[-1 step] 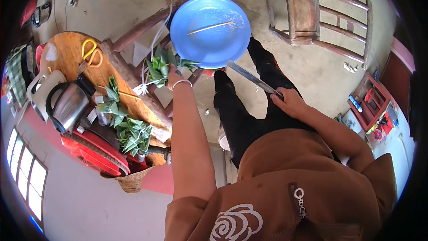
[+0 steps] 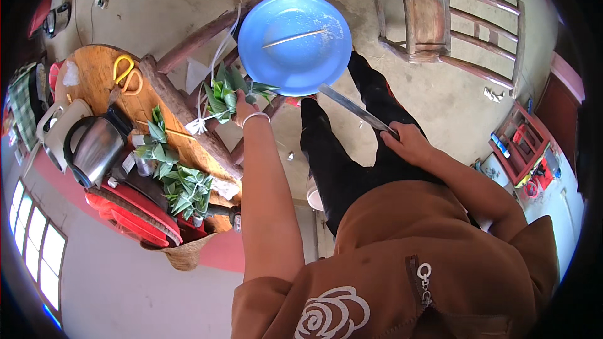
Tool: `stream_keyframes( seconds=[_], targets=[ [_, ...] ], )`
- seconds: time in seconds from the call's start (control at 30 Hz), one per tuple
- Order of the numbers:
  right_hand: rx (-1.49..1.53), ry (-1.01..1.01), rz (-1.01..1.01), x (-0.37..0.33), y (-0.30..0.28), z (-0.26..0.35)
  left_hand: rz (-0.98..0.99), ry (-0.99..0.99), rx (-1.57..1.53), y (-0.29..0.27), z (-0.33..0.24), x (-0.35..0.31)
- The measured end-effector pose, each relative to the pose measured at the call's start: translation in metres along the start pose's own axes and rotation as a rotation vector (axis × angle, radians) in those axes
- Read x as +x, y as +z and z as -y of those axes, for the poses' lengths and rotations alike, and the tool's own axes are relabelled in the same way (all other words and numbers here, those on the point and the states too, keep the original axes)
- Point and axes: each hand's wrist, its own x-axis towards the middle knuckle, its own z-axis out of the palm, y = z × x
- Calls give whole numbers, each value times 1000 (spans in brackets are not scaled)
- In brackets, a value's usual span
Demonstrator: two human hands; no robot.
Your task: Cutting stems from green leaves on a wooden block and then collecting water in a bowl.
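My left hand (image 2: 245, 110) is closed on a bunch of green leaf-wrapped parcels (image 2: 221, 95) with white strings (image 2: 202, 113), beside a wooden frame and the near left side of the basin. Part of the bunch lies behind my fingers. A large blue basin (image 2: 270, 66) stands ahead of me with a thin pale stick (image 2: 294, 39) in it and whitish bits along its wall. My right hand (image 2: 408, 141) grips a knife (image 2: 352, 107) over my right leg. Its long metal blade points at the basin's near rim, and my fingers hide most of the handle.
On the left, a wooden table (image 2: 88, 78) carries yellow-handled scissors (image 2: 125, 75), a steel kettle (image 2: 97, 147) and more green leaf-wrapped parcels (image 2: 185, 188). Red baskets (image 2: 129, 216) sit at its near side. A wooden chair (image 2: 430, 19) stands at the far right.
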Motion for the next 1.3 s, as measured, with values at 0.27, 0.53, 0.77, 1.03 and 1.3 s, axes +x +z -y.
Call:
stream_keyframes(
  seconds=[0.27,0.53,0.77,1.03,1.3],
  targets=[
    [-19,-53,38,5,-37,14,454,-49,-155,-46,16,-36],
    [-110,-195,34,-5,-46,42,636,15,115,-132,-11,-61],
    [-213,-256,76,-26,-32,73,765,125,520,-213,-56,-72],
    [-162,-437,53,-19,20,111,768,322,1040,-262,-133,-38],
    [-214,-611,43,-29,53,154,385,899,1787,-278,-208,-56]
  ],
)
